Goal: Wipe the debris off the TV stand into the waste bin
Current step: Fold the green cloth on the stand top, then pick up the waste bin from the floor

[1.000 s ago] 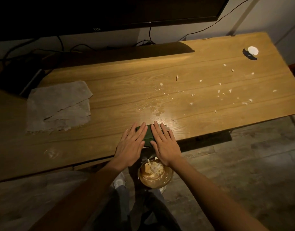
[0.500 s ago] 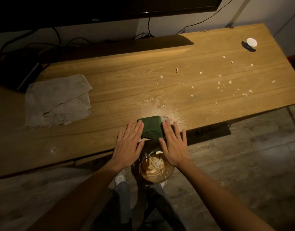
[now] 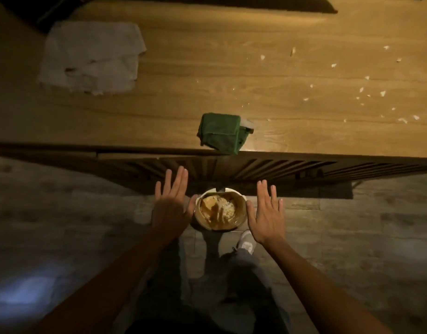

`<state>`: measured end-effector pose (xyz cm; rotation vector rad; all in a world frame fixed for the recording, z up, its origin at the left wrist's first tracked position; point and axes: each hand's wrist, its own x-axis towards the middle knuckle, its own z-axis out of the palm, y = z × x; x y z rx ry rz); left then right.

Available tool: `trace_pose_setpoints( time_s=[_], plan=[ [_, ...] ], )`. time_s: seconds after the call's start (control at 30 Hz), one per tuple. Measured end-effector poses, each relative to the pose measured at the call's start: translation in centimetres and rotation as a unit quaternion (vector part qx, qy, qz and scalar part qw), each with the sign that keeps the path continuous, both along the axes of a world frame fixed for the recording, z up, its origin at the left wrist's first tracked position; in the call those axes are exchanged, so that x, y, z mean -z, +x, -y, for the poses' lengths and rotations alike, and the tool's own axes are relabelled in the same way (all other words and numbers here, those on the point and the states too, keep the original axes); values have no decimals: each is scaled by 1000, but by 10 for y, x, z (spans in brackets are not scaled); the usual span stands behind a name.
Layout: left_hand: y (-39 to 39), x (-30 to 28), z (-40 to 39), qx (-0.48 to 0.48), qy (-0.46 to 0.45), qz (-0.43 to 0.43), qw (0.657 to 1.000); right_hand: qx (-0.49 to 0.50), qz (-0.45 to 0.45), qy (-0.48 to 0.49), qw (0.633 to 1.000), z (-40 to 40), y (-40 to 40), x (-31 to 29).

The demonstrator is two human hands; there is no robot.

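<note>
Fingers straight and empty, the left hand (image 3: 170, 208) and right hand (image 3: 265, 218) had left the green cloth (image 3: 219, 132) at the TV stand (image 3: 207, 75) edge, flanking the waste bin (image 3: 219, 209), perhaps to shift it; debris (image 3: 361, 90) remained

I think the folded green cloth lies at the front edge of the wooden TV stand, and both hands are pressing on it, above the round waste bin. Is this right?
Not quite. The folded green cloth does lie at the front edge of the wooden TV stand, but no hand touches it. The head view shows the left hand and right hand open, lower down, on either side of the round waste bin.
</note>
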<state>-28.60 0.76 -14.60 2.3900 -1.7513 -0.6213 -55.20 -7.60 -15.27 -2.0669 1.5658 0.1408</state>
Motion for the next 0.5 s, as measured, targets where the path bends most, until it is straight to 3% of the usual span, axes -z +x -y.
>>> trace_pose_setpoints(
  time_s=[0.13, 0.23, 0.5],
  plan=[
    [-56, 43, -43, -53, 18, -47, 997, -55, -4, 50, 997, -10, -30, 41],
    [-97, 69, -77, -136, 96, -105, 980, -75, -15, 92, 993, -24, -56, 67],
    [-139, 134, -134, -296, 165, -187, 922, 16, -62, 230, 971, -57, -93, 142]
  ],
)
